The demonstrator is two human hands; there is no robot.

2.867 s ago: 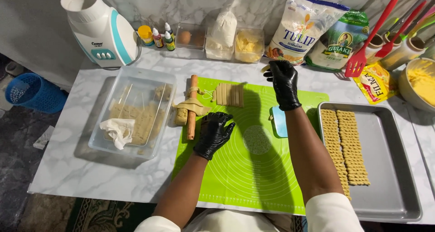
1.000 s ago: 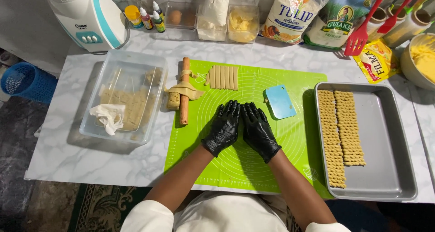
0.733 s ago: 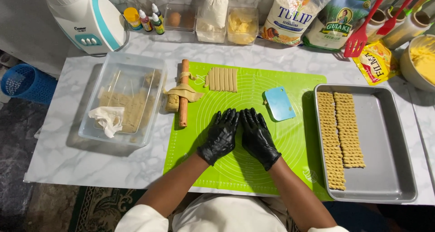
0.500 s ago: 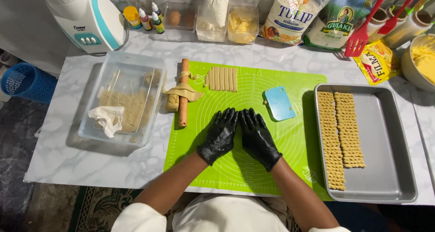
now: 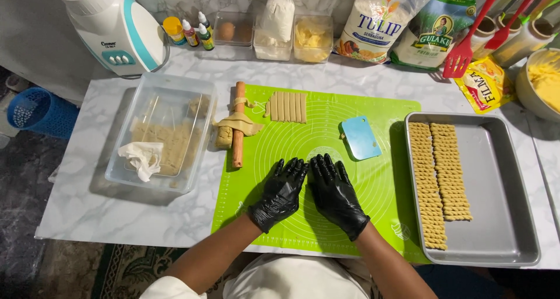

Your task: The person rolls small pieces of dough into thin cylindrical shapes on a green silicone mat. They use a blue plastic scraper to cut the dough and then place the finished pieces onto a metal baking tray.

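Head view — hands [image 5: 309,191] flat on mat [image 5: 350,217]

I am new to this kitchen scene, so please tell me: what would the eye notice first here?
Two hands in black gloves, left hand and right hand, lie flat, side by side, on a bright green mat at the centre. To the right, a metal tray holds two rows of twisted dough sticks. Left of the mat, a rolling pin lies draped with dough beside a clear tub.
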